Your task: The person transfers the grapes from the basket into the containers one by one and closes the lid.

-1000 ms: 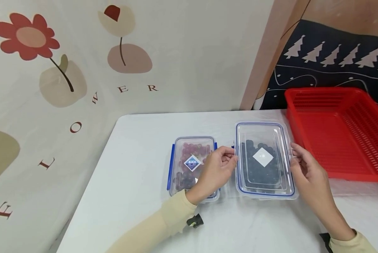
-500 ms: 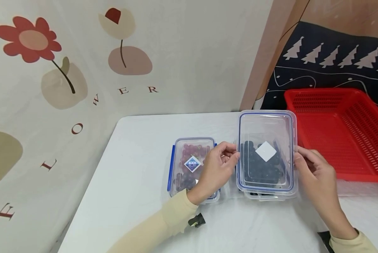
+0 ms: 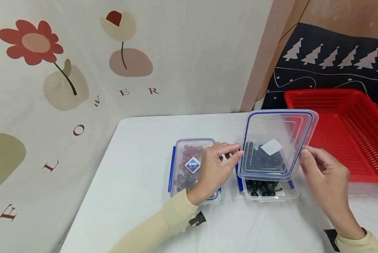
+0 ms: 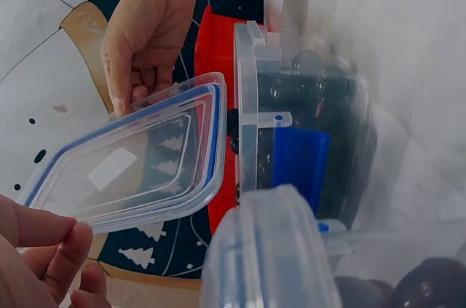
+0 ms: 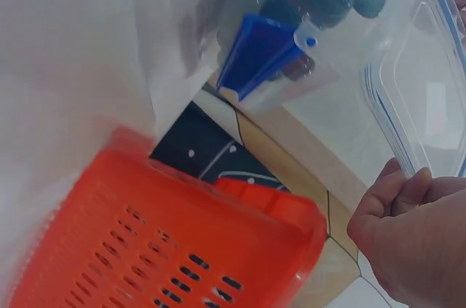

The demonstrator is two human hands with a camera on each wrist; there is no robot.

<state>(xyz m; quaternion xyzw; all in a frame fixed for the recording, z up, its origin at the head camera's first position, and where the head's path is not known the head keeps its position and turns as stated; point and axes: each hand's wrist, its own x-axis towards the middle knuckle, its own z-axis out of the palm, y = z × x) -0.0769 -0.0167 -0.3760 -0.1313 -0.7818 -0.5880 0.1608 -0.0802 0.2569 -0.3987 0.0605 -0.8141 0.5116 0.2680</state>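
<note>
A clear plastic lid point(image 3: 271, 128) with a blue seal and a white diamond sticker is tilted up above a clear food container point(image 3: 268, 197). Dark grapes point(image 3: 261, 186) show below its lower edge. My left hand point(image 3: 214, 172) pinches the lid's left edge; my right hand point(image 3: 329, 177) pinches its right edge. In the left wrist view, the lid point(image 4: 167, 166) stands apart from the container point(image 4: 247, 104), whose blue side latch point(image 4: 298, 166) hangs down. The right wrist view has my right hand point(image 5: 419, 231) gripping the lid's edge.
Left of it, partly behind my left hand, stands a second lidded container point(image 3: 182, 154) of reddish and dark grapes, with a blue BXH label point(image 3: 192, 164). A red perforated basket point(image 3: 337, 175) sits at the right. A patterned wall cloth point(image 3: 192, 52) hangs behind the white table point(image 3: 122, 175).
The lid has risen off the container and tilted, shifting right and uncovering dark grapes at the near end. My right hand moved right with it; my left hand shifted slightly right.
</note>
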